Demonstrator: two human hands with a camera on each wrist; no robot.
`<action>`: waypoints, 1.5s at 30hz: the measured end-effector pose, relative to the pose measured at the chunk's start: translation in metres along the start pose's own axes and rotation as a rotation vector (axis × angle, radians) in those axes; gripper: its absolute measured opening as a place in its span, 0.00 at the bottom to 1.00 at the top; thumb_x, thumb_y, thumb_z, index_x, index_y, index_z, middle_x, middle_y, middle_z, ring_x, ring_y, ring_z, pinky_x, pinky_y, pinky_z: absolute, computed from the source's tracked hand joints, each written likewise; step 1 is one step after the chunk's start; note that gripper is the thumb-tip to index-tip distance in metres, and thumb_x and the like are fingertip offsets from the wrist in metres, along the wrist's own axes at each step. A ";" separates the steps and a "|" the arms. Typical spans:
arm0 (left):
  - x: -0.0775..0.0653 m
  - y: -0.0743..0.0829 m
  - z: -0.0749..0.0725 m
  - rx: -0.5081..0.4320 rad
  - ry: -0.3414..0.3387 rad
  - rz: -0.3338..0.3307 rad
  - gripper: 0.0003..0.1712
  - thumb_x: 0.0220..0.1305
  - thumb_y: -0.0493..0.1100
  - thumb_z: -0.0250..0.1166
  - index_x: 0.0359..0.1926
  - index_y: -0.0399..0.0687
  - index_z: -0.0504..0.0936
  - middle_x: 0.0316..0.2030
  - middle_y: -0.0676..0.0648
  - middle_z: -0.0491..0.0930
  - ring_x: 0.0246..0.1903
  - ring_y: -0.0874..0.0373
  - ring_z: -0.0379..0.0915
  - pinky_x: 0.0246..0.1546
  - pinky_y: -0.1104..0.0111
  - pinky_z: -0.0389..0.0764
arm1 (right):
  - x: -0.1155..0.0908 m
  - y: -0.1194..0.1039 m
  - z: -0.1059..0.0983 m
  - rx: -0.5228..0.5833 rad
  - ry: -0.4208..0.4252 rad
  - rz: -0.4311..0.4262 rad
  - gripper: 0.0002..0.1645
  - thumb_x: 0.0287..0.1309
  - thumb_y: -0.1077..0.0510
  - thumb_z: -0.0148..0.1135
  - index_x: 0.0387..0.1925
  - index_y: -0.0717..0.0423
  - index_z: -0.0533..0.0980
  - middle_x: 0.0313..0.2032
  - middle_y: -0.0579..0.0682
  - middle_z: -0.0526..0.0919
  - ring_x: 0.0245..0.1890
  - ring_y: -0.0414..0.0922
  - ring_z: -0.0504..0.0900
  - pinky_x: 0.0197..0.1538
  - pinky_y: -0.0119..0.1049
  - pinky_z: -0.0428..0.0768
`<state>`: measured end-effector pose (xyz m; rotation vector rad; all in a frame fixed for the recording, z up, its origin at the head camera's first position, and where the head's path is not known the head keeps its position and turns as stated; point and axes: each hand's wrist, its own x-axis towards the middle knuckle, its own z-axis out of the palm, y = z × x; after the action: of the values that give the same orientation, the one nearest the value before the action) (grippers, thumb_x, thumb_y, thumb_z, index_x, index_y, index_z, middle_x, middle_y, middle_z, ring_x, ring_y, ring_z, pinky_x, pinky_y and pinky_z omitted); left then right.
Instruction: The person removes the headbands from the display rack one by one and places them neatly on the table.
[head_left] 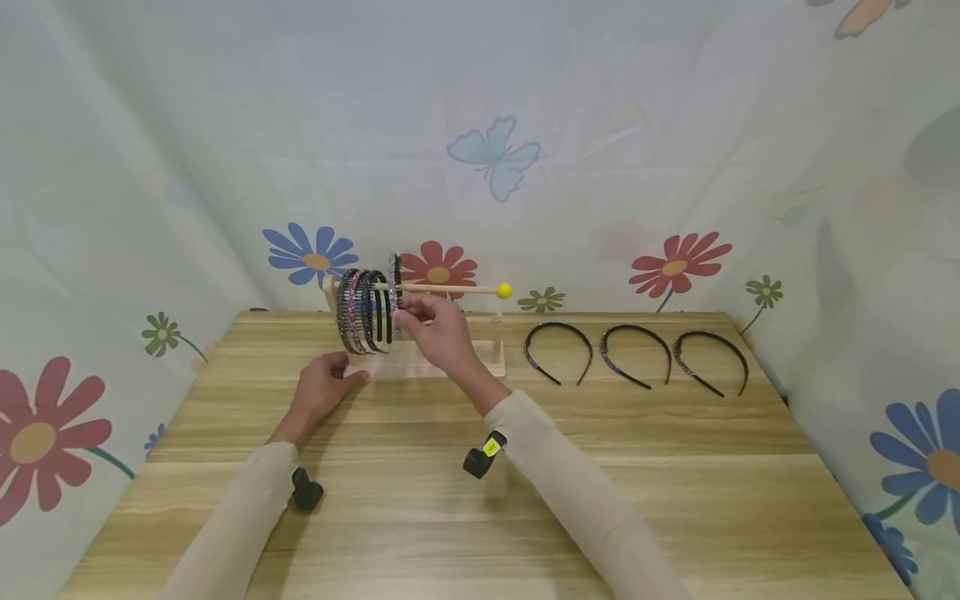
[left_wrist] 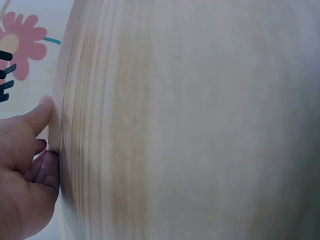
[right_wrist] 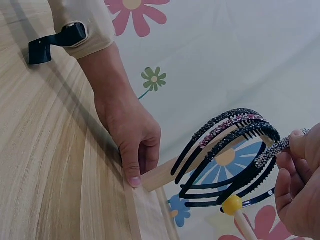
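A wooden headband stand (head_left: 489,367) has a horizontal rod (head_left: 465,289) tipped with a yellow ball (head_left: 505,291). My right hand (head_left: 444,332) pinches a silver glittery headband (head_left: 392,275), which overlaps the rod in the head view. Left of it, several dark and pink glittery headbands (right_wrist: 227,122) hang close together on the rod. At the stand's left end, my left hand (head_left: 318,387) grips the base, thumb on top and fingers curled at the edge, as the left wrist view (left_wrist: 27,170) shows.
Three dark headbands lie in a row on the wooden table (head_left: 420,500), right of the stand: a left one (head_left: 558,324), a middle one (head_left: 634,327) and a right one (head_left: 708,334). A flowered cloth (head_left: 585,208) rises behind the table.
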<state>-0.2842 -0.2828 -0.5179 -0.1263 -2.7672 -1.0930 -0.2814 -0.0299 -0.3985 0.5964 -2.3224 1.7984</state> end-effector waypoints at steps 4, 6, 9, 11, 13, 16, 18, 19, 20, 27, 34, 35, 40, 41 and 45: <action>0.001 -0.002 0.001 0.006 0.000 0.010 0.22 0.65 0.49 0.73 0.27 0.43 0.71 0.21 0.50 0.64 0.24 0.57 0.58 0.26 0.64 0.61 | 0.000 -0.001 -0.002 0.003 0.010 -0.012 0.14 0.66 0.56 0.69 0.50 0.58 0.84 0.40 0.50 0.88 0.40 0.42 0.85 0.44 0.31 0.82; 0.001 -0.002 0.001 0.009 0.001 0.011 0.22 0.65 0.49 0.73 0.27 0.43 0.71 0.22 0.51 0.64 0.24 0.57 0.58 0.26 0.64 0.62 | 0.000 -0.001 -0.004 0.004 0.015 -0.013 0.14 0.66 0.56 0.69 0.50 0.58 0.84 0.40 0.50 0.88 0.40 0.41 0.85 0.44 0.32 0.82; 0.000 -0.002 0.001 0.014 0.002 0.006 0.21 0.64 0.50 0.74 0.28 0.43 0.73 0.22 0.51 0.66 0.24 0.57 0.60 0.26 0.63 0.63 | 0.001 -0.001 -0.006 -0.005 0.016 -0.012 0.13 0.67 0.56 0.68 0.49 0.58 0.84 0.40 0.49 0.88 0.40 0.41 0.85 0.44 0.32 0.82; 0.000 -0.001 0.000 0.017 0.001 0.000 0.21 0.64 0.50 0.73 0.29 0.42 0.74 0.22 0.49 0.67 0.25 0.56 0.61 0.27 0.63 0.63 | 0.001 -0.001 -0.008 -0.014 0.013 -0.013 0.14 0.67 0.55 0.68 0.49 0.57 0.84 0.40 0.49 0.88 0.40 0.40 0.85 0.44 0.31 0.82; 0.000 -0.001 0.000 0.019 0.000 -0.008 0.20 0.64 0.50 0.74 0.30 0.41 0.76 0.24 0.48 0.71 0.27 0.55 0.63 0.29 0.62 0.65 | 0.001 -0.001 -0.010 -0.016 0.009 -0.013 0.14 0.67 0.55 0.68 0.49 0.57 0.84 0.40 0.49 0.88 0.39 0.40 0.85 0.44 0.31 0.82; -0.001 0.001 -0.001 0.022 -0.003 -0.012 0.18 0.65 0.50 0.73 0.33 0.40 0.78 0.28 0.45 0.76 0.29 0.54 0.66 0.32 0.62 0.68 | 0.001 -0.002 -0.013 -0.016 0.004 -0.017 0.14 0.67 0.55 0.67 0.49 0.57 0.84 0.39 0.49 0.88 0.38 0.40 0.85 0.42 0.30 0.82; -0.001 0.002 -0.001 0.023 -0.005 -0.014 0.18 0.65 0.50 0.73 0.34 0.40 0.79 0.29 0.45 0.76 0.30 0.54 0.66 0.32 0.62 0.68 | 0.002 -0.003 -0.015 -0.010 0.001 -0.023 0.14 0.68 0.55 0.67 0.50 0.57 0.84 0.39 0.49 0.89 0.38 0.40 0.85 0.41 0.30 0.82; -0.002 0.003 -0.001 0.024 -0.007 -0.015 0.19 0.65 0.50 0.73 0.33 0.40 0.78 0.28 0.45 0.75 0.29 0.54 0.65 0.31 0.62 0.67 | 0.002 -0.003 -0.017 -0.011 -0.002 -0.027 0.14 0.68 0.55 0.67 0.50 0.58 0.84 0.39 0.50 0.89 0.38 0.41 0.85 0.40 0.30 0.82; -0.002 0.003 -0.001 0.025 -0.007 -0.015 0.19 0.65 0.50 0.73 0.32 0.40 0.77 0.27 0.46 0.74 0.28 0.54 0.65 0.31 0.62 0.67 | 0.002 -0.004 -0.018 -0.012 -0.003 -0.029 0.14 0.68 0.55 0.67 0.50 0.58 0.84 0.40 0.50 0.89 0.38 0.41 0.85 0.40 0.30 0.82; -0.001 0.002 0.000 0.017 0.001 -0.007 0.21 0.65 0.50 0.73 0.28 0.42 0.73 0.22 0.49 0.66 0.24 0.56 0.59 0.27 0.63 0.62 | 0.000 -0.006 -0.029 -0.019 0.003 -0.030 0.15 0.68 0.55 0.67 0.52 0.57 0.83 0.41 0.50 0.88 0.38 0.41 0.84 0.40 0.30 0.82; -0.001 -0.001 0.003 0.017 0.012 0.018 0.22 0.64 0.48 0.74 0.27 0.42 0.71 0.20 0.50 0.64 0.22 0.57 0.57 0.25 0.64 0.60 | -0.001 -0.007 -0.040 -0.023 0.033 -0.060 0.13 0.67 0.56 0.68 0.48 0.59 0.84 0.39 0.51 0.88 0.37 0.43 0.84 0.40 0.31 0.81; -0.001 -0.001 0.003 0.019 0.015 0.022 0.22 0.64 0.48 0.74 0.27 0.42 0.71 0.20 0.50 0.64 0.22 0.57 0.56 0.25 0.64 0.60 | -0.001 -0.008 -0.042 -0.022 0.035 -0.066 0.13 0.67 0.56 0.68 0.48 0.59 0.84 0.39 0.51 0.88 0.38 0.43 0.84 0.41 0.31 0.81; -0.001 -0.001 0.003 0.014 0.024 0.029 0.23 0.64 0.47 0.74 0.25 0.42 0.69 0.19 0.50 0.62 0.21 0.57 0.55 0.25 0.64 0.59 | -0.003 -0.008 -0.051 -0.013 0.047 -0.087 0.12 0.67 0.57 0.68 0.48 0.60 0.84 0.39 0.53 0.88 0.38 0.44 0.85 0.44 0.33 0.83; -0.001 -0.001 0.003 0.010 0.023 0.028 0.23 0.64 0.48 0.74 0.25 0.42 0.69 0.19 0.50 0.62 0.21 0.57 0.55 0.25 0.65 0.59 | -0.004 -0.009 -0.053 -0.013 0.051 -0.091 0.12 0.67 0.57 0.68 0.48 0.60 0.84 0.39 0.53 0.88 0.38 0.44 0.85 0.43 0.33 0.83; -0.002 -0.001 0.002 0.005 0.018 0.030 0.24 0.65 0.48 0.73 0.25 0.42 0.68 0.19 0.49 0.61 0.21 0.57 0.53 0.25 0.64 0.58 | -0.006 -0.010 -0.061 -0.008 0.056 -0.105 0.12 0.68 0.56 0.67 0.48 0.59 0.84 0.39 0.51 0.88 0.38 0.44 0.84 0.42 0.34 0.82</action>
<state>-0.2830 -0.2818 -0.5202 -0.1561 -2.7426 -1.0745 -0.2797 0.0281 -0.3753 0.6455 -2.2172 1.7361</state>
